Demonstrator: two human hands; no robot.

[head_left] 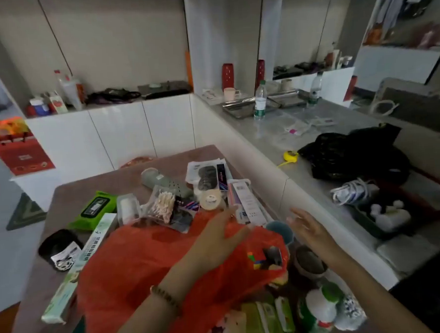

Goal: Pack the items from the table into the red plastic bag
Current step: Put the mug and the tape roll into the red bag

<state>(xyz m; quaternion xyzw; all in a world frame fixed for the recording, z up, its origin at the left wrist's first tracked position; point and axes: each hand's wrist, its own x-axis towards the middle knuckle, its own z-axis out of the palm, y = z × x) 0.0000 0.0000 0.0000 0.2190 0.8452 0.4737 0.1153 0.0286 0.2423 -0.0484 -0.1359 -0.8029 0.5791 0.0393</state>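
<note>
A red plastic bag [132, 269] lies spread over the near half of the brown table [86, 184]; a colourful cube shows through its right side. My left hand [215, 233] rests flat on the bag's far edge, fingers straight. My right hand [310, 227] hovers open just right of the bag, above a teal cup [279, 228]. Beyond the bag lie a tape roll [210, 200], a pack of cotton swabs [162, 206], a white box [249, 203], a green wipes pack [95, 208] and a long green-and-white box [81, 267].
A black pouch [59, 249] sits at the table's left. Green packets and a white bottle [322, 304] crowd the near right corner. The grey counter on the right holds a black bag [354, 153], a yellow tape measure [290, 155], water bottles and trays.
</note>
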